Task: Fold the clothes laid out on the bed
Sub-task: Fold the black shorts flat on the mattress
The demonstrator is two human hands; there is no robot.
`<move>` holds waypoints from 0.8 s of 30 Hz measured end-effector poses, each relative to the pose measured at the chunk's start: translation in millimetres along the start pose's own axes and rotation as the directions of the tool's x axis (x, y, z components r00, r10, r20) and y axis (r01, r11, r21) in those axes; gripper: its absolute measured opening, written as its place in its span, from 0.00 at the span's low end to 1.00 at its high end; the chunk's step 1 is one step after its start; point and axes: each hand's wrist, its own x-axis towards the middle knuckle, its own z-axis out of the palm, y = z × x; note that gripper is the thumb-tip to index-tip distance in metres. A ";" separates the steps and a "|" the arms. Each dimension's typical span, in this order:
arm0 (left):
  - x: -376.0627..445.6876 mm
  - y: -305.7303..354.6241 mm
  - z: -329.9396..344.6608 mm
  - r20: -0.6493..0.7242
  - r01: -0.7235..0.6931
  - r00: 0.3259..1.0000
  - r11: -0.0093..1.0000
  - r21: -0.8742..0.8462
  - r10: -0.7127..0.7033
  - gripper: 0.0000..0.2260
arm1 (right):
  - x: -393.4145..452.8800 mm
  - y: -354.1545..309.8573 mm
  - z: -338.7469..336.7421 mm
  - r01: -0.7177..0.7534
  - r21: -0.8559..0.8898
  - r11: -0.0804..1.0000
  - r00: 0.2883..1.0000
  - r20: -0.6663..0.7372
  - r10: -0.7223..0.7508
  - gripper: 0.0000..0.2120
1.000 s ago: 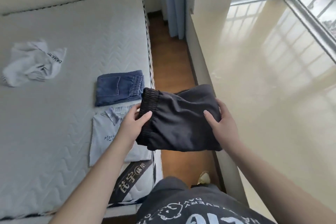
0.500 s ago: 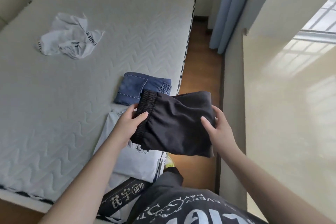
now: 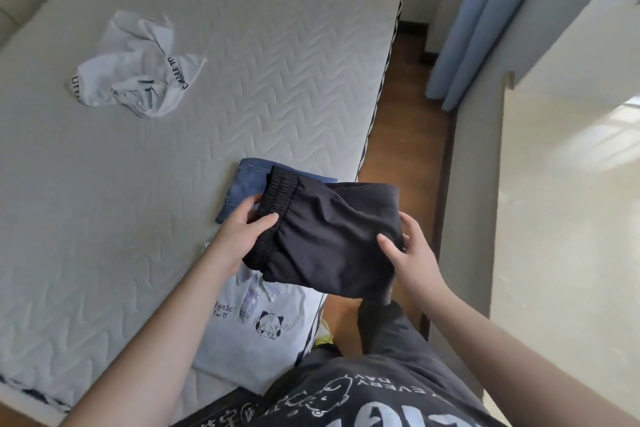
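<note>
While my left hand (image 3: pixel 239 236) and right hand (image 3: pixel 408 253) grip opposite ends of folded black shorts (image 3: pixel 329 236), I hold them above the bed's (image 3: pixel 242 62) near edge, seemingly over folded jeans (image 3: pixel 242 185) and a shirt (image 3: pixel 263 322); a crumpled white top (image 3: pixel 138 80) lies farther up.

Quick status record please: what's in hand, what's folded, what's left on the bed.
in hand: folded black shorts, held above the bed edge
left hand: grips the waistband end
right hand: grips the opposite end
folded on mattress: blue jeans, light grey shirt, near the right edge
still unfolded: white shirt, crumpled on the far left
</note>
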 end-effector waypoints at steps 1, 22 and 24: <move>8.5 2.4 4.0 -0.011 0.010 1.000 1.000 -0.001 -0.010 0.18 | 14.4 -0.2 -3.9 -0.007 0.001 1.000 1.000 0.011 0.007 0.26; 152.4 -33.1 -37.7 -0.210 0.229 0.959 0.959 0.169 -0.192 0.21 | 187.4 8.3 75.7 -0.255 -0.046 0.966 0.941 0.216 0.259 0.16; 168.2 -45.0 -49.5 -0.201 0.254 0.955 0.950 0.182 -0.217 0.22 | 196.1 21.0 95.1 -0.313 -0.051 0.949 0.924 0.215 0.316 0.15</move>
